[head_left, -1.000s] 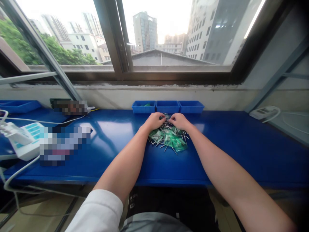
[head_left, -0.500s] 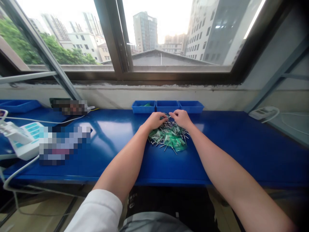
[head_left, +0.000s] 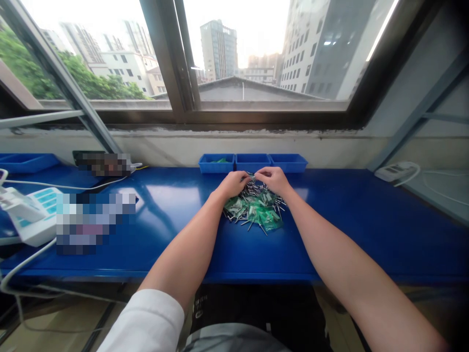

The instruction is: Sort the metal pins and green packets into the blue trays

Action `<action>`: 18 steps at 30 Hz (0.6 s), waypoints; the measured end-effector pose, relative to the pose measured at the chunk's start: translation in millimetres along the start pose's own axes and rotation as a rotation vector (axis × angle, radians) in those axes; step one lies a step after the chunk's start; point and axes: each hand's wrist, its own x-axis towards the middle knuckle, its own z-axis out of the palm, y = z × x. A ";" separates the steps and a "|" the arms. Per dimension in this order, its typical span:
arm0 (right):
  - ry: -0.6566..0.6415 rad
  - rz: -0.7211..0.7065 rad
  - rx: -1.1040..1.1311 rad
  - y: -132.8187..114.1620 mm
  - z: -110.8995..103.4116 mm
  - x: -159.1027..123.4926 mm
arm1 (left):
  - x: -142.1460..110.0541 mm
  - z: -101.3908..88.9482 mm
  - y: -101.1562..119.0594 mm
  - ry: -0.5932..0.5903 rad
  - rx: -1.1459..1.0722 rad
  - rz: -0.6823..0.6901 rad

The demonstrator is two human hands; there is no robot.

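A heap of thin metal pins point(head_left: 252, 190), silvery and dark, lies on the blue table in front of me. Small clear and green plastic bags point(head_left: 264, 215) lie on the heap's near side. My left hand point(head_left: 235, 184) is at the far left of the heap, its fingers curled together in a pinch. Opposite it, my right hand point(head_left: 273, 179) hovers at the far right edge, thumb and forefinger drawn together. What either pinch holds is too small to make out.
Three joined blue bins point(head_left: 252, 164) stand behind the heap against the wall; the left one has something green inside. To the left are a white power strip point(head_left: 36, 215) with cables and a blurred-out object point(head_left: 95, 225). Another white socket block point(head_left: 397, 171) sits at far right.
My right hand has lifted slightly and shifted away from the heap toward the bins. My left hand stays almost in place. The view has tilted very slightly.
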 end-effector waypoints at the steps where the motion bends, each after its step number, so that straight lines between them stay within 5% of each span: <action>1: 0.014 0.018 0.015 1.3 -0.2 0.7 | -0.2 0.0 0.1 0.004 -0.002 -0.006; 9: 0.336 0.167 -0.159 21.0 -13.0 10.0 | -1.0 2.2 -3.7 0.016 0.042 -0.042; 18: 0.276 0.445 -0.426 26.6 -30.0 10.0 | -0.6 5.6 -9.4 -0.007 0.077 -0.040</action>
